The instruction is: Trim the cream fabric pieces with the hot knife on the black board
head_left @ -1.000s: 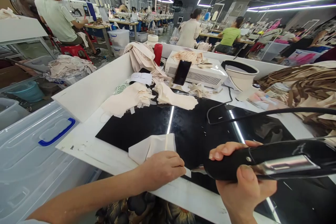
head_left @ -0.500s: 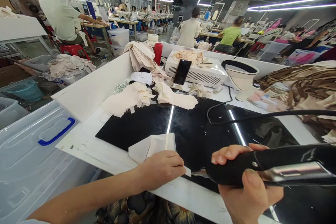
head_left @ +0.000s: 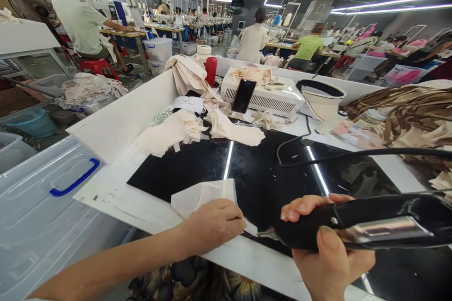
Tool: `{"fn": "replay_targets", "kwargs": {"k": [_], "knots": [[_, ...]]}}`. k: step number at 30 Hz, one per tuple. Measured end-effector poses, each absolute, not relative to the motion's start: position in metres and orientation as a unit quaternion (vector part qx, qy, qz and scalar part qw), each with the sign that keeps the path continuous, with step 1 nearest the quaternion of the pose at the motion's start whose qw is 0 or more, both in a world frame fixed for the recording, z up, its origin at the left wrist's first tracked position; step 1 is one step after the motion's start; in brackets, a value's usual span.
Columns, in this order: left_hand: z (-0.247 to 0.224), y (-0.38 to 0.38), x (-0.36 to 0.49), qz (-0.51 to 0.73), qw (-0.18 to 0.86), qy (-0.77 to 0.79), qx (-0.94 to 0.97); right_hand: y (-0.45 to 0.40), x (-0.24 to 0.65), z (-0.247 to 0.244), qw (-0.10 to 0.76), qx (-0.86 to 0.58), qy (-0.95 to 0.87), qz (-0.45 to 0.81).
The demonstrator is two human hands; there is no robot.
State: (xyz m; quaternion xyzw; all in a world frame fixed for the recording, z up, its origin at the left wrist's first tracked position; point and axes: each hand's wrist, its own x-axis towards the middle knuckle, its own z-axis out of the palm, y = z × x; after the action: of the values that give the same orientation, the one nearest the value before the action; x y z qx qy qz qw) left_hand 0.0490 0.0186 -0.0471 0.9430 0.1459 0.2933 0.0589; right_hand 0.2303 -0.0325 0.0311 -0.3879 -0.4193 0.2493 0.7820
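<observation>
The right hand has its fingers wrapped around a black handheld tool, the thumb lying along the near side beside a shiny metal strip and the other fingers curling over the far side of the front end. The tool's body fills that grip and runs on past it to the right edge of the view, its long axis nearly level from side to side; its metal tip sticks out beyond the fingers and points left, toward the left hand. The left hand's fingers are curled down onto a pale fabric piece — whether they pinch it or only press it, I cannot tell. The fabric lies partly under that hand, spreading out behind and to the left of the knuckles, while a narrow end shows past the fingertips and slants down to the right, close to the metal tip. Whether tip and fabric touch is too fine to make out. The fabric piece sits at the near edge of a glossy black sheet on the white tabletop — beyond it lie two pale fabric stacks.
</observation>
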Motion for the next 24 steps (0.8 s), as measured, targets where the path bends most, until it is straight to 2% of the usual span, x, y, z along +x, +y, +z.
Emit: {"fn": "replay_targets", "kwargs": {"k": [8, 24], "knots": [[-0.038, 0.017, 0.034, 0.270, 0.123, 0.190, 0.936, -0.033, 0.232, 0.029, 0.782, -0.397, -0.419, 0.237], [-0.040, 0.022, 0.037, 0.281, 0.142, 0.158, 0.936, -0.035, 0.231, 0.030, 0.782, -0.398, -0.421, 0.231]]}}
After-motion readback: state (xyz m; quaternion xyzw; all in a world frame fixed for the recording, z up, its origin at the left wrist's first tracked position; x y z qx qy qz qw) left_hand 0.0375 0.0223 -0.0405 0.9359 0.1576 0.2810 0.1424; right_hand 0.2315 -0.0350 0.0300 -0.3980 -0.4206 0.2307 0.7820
